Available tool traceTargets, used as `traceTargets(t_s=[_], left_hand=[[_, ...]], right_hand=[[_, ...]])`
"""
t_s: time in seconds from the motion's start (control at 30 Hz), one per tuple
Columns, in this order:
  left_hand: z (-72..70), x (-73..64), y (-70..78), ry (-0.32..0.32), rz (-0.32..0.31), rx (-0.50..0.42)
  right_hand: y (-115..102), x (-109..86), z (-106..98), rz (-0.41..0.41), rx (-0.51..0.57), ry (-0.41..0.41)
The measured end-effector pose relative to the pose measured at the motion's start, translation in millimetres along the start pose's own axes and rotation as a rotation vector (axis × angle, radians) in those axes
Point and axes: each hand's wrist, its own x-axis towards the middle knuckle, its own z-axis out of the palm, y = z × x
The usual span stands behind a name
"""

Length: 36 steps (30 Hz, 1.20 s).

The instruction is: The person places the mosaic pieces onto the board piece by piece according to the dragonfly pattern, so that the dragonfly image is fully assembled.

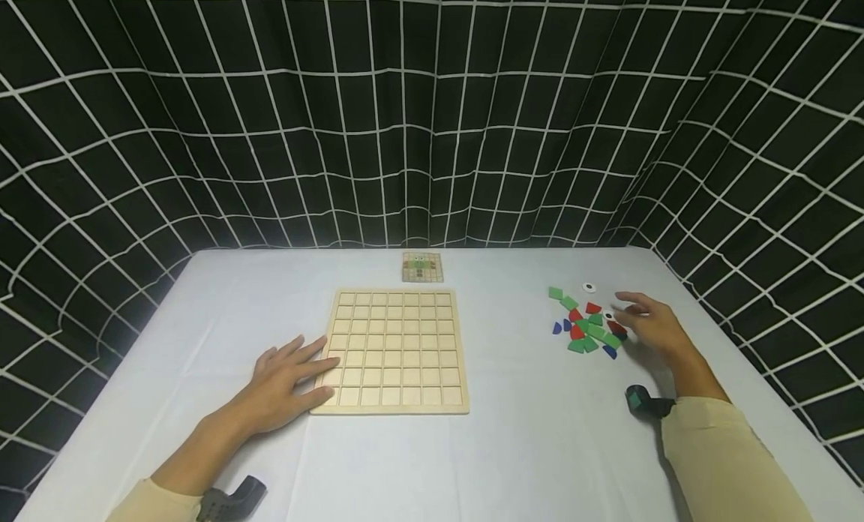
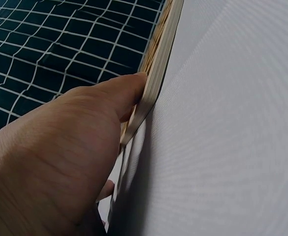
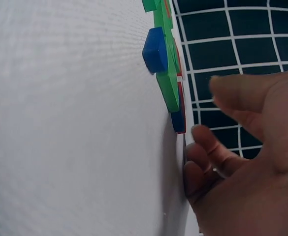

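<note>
My left hand [image 1: 277, 387] lies with fingers spread over the left edge of a pale wooden grid board [image 1: 410, 354]. In the left wrist view its thumb [image 2: 129, 91] touches the board's rim [image 2: 156, 73]. My right hand [image 1: 651, 328] is at the right side of a loose cluster of small colored pieces, its fingers loosely bent and holding nothing. Among them are green pieces [image 1: 569, 303], red pieces [image 1: 575, 315], blue pieces [image 1: 610, 352] and a white disc with a black dot [image 1: 589, 288]. Thumb and fingers stand apart beside the pieces in the right wrist view.
A small patterned card [image 1: 422, 267] with a picture on a grid lies behind the board. White cloth [image 1: 520, 432] covers the table. Black curtains with a white grid [image 1: 418, 117] surround its back and sides. A dark device [image 1: 641, 402] is strapped on the right wrist.
</note>
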Motion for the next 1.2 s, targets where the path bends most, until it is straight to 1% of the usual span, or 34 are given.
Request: traceTargets(t_s=[0.13,0.23,0.4,0.6,0.73,0.97,1.1,1.2], left_hand=[[0.2,0.1,0.0,0.001,0.008,-0.002],[0.1,1.2,-0.3,0.006,0.021,-0.006],[-0.7,2.1,-0.8,0.011,0.025,-0.007],[0.9,1.0,-1.8,0.007,0.017,-0.010],[1.8,0.9,-1.9,0.011,0.018,-0.013],[2.7,1.2,-1.7,0.013,0.020,-0.015],[2.1,1.1,-1.7,0.015,0.016,-0.013],[2.0,0.9,-1.9,0.012,0.013,-0.013]], right_hand=[[0.4,0.9,3.5,0.026,-0.045,-0.022],[-1.2,2.1,4.1,0.039,-0.056,-0.030],[-4.7,3.7,4.3,0.028,-0.104,-0.035],[-7.5,6.2,6.9,0.024,-0.185,-0.011],[-9.1,7.6,7.5,0.030,-0.220,0.009],[-7.9,9.6,5.7,0.062,-0.241,0.007],[-8.8,11.8,6.1,0.062,-0.243,-0.009],[-9.9,12.8,6.6,0.068,-0.254,-0.007]])
